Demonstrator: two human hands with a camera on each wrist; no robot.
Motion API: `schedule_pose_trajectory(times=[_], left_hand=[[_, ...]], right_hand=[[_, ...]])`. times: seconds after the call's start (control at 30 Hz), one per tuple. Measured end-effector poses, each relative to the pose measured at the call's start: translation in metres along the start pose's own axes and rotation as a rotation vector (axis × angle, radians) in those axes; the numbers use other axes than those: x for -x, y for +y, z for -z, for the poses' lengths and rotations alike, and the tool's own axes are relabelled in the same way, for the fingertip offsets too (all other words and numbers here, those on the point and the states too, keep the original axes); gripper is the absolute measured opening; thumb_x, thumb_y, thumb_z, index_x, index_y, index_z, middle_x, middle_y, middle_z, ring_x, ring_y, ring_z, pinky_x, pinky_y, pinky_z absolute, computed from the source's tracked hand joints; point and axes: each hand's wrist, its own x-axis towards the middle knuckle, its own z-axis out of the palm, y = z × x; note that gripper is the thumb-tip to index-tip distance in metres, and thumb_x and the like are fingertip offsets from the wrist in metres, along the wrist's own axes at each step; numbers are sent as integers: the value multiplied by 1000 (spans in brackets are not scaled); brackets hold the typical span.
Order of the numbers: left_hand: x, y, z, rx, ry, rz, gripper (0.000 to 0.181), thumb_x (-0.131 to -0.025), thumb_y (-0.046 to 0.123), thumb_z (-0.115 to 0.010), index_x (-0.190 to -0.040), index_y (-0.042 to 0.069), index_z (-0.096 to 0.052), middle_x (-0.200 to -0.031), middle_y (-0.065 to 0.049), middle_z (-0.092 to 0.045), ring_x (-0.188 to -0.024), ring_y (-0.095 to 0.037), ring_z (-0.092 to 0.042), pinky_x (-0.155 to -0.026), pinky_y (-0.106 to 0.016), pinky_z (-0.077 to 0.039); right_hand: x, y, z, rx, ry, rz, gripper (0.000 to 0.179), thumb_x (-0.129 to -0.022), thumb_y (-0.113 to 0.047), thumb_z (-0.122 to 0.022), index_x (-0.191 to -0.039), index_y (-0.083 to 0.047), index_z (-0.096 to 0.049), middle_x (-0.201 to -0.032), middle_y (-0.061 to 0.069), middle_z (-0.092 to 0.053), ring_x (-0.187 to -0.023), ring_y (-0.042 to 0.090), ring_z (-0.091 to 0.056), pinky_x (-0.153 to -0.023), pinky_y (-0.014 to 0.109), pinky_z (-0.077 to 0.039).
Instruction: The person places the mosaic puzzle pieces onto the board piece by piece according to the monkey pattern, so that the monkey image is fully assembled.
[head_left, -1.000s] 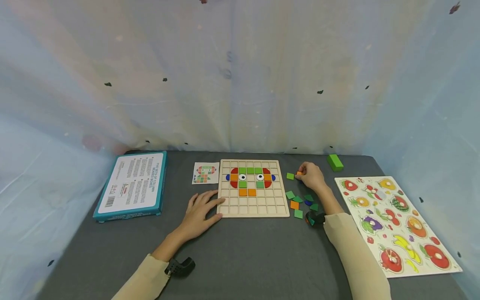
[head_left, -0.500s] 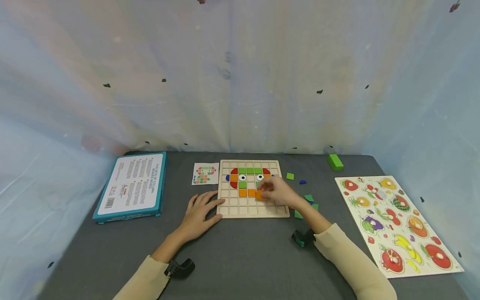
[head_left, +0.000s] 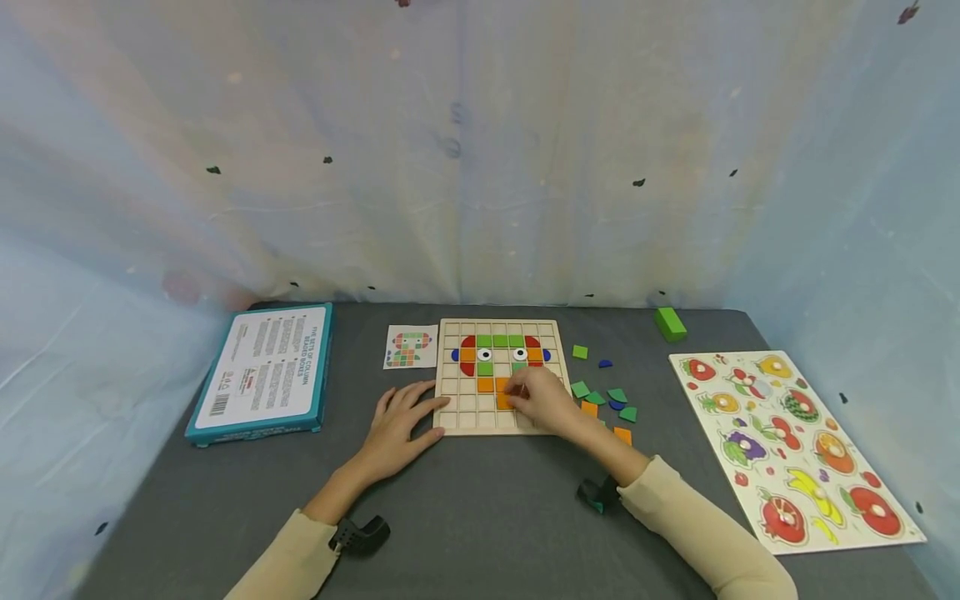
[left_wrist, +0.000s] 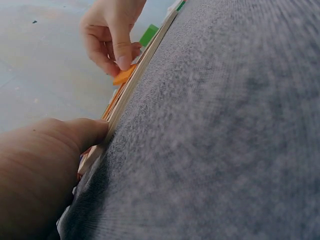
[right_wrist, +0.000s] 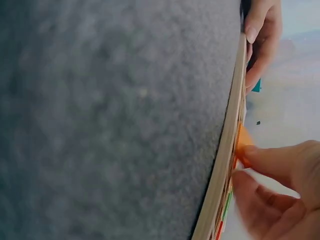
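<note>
A wooden grid board [head_left: 457, 421] lies mid-table, bearing a face of red, green, orange and blue tiles with two eye tiles [head_left: 484, 355]. My left hand [head_left: 405, 427] rests at its left side with spread fingers, the fingertips touching the edge. Over the lower middle of the grid, my right hand [head_left: 546, 402] pinches an orange square tile [head_left: 503, 402] between thumb and fingers. In the left wrist view that orange tile [left_wrist: 123, 76] looks tilted at the board's surface. My right fingers hide part of the grid.
Loose green, orange and blue tiles [head_left: 595, 397] lie right of the board. A picture card [head_left: 410, 347] sits at its left. Farther left is a blue-edged box [head_left: 262, 367]. A fruit puzzle board [head_left: 795, 450] and a green block [head_left: 671, 325] are at the right.
My right hand has carried the orange tile leftward from the loose tiles onto the board, then slightly left and down to below the orange row. My left hand has stayed put.
</note>
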Motion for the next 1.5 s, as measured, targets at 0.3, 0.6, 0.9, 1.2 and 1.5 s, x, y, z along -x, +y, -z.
schedule_pose_trajectory(times=[0.3,0.6,0.9,1.2,1.5], left_hand=[[0,-1,0,0,1,-2,51,-96,39,-67,-142,19,-58,-154,-13,-41,-143,-33,-32,-113,-67,-10],[0,-2,-3,-3,15,-21,51,-95,38,-68,-142,18,-58,-154,-13,-41,-142,-35,-34,-112,-68,-11],[0,0,-4,15,0,-11,51,-96,38,-66,-143,19,-57,-155,-12,-40,-143,-33,-32,-113,-66,-9],[1,0,-1,3,10,-5,51,-96,37,-67,-142,19,-58,-154,-12,-40,-143,-33,-32,-113,-67,-10],[0,0,0,8,0,0,51,-96,37,-66,-142,19,-58,-154,-12,-41,-143,-32,-32,-113,-66,-10]], right_hand=[[3,-4,-2,234,2,89,9,-83,-12,-82,-90,-8,-82,-80,1,-64,-65,13,-59,-51,21,-42],[24,-4,19,301,37,109,5,-85,-18,-81,-82,-13,-80,-78,-5,-63,-65,8,-58,-50,19,-42],[85,46,60,52,47,-157,9,-89,-11,-76,-97,-7,-78,-82,-6,-64,-61,5,-48,-53,25,-43],[135,75,81,-58,8,-233,15,-84,-10,-81,-95,-6,-72,-80,0,-55,-62,9,-44,-54,26,-39],[123,65,79,-124,-53,-227,16,-83,-5,-80,-86,-8,-64,-73,-2,-56,-60,9,-49,-54,26,-44]])
